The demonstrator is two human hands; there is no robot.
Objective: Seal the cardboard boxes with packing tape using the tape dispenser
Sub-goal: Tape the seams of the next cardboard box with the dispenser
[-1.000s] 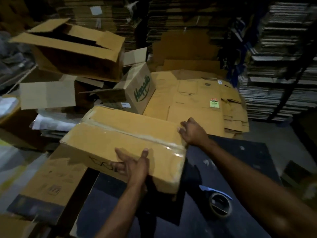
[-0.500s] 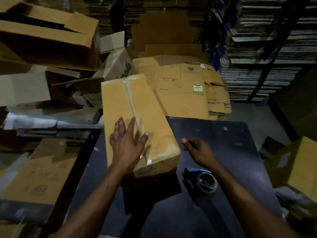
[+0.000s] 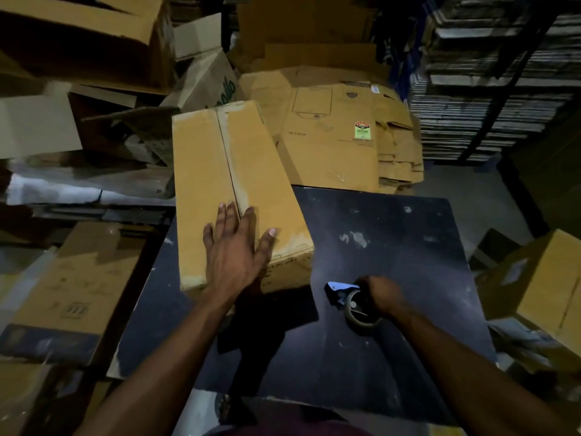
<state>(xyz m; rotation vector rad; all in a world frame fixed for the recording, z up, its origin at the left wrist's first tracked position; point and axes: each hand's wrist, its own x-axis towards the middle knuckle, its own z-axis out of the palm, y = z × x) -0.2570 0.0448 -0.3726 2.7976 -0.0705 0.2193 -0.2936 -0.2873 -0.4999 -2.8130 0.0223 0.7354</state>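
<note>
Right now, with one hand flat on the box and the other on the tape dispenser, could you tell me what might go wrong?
1. The cardboard box overhangs the dark table's far edge; held only by the flat left hand, it may slide or tip during taping.
2. The right hand grips the tape dispenser in dim light; fingers could catch its cutting edge.
3. The centre seam looks slightly gapped, so tape could bridge it unevenly.

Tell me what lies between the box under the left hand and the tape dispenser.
In the head view, only bare dark table top separates the cardboard box from the tape dispenser, which the right hand grips.
</note>
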